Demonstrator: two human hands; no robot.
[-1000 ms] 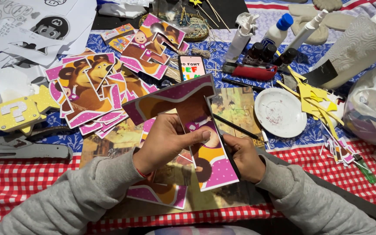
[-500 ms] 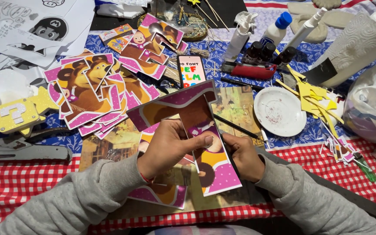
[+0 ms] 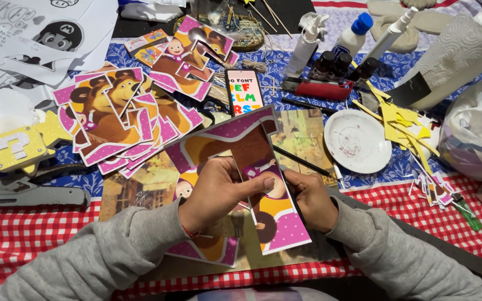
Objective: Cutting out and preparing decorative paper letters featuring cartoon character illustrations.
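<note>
Both hands hold a T-shaped cardboard cut-out (image 3: pixel 255 153) printed with a pink dotted border and a cartoon girl and bear. My left hand (image 3: pixel 216 192) grips its stem from the left, thumb pressed on the printed face. Along the stem's right edge, my right hand (image 3: pixel 308 198) pinches it. The cut-out hovers over a printed sheet (image 3: pixel 140 187) lying on the table, and a second similar cut-out (image 3: pixel 210 251) lies under my left wrist.
A fanned pile of pink bear cut-outs (image 3: pixel 118 122) lies left. A phone (image 3: pixel 244 92), white plate (image 3: pixel 358 139), glue bottles (image 3: pixel 352 36), paper towel roll (image 3: pixel 453 58), yellow scraps (image 3: pixel 400 122), a yellow block box (image 3: pixel 15 147) and a grey tool (image 3: pixel 26 195) surround the work.
The cut-out has tilted slightly and my hands have shifted a little along its stem; everything else on the table is unmoved.
</note>
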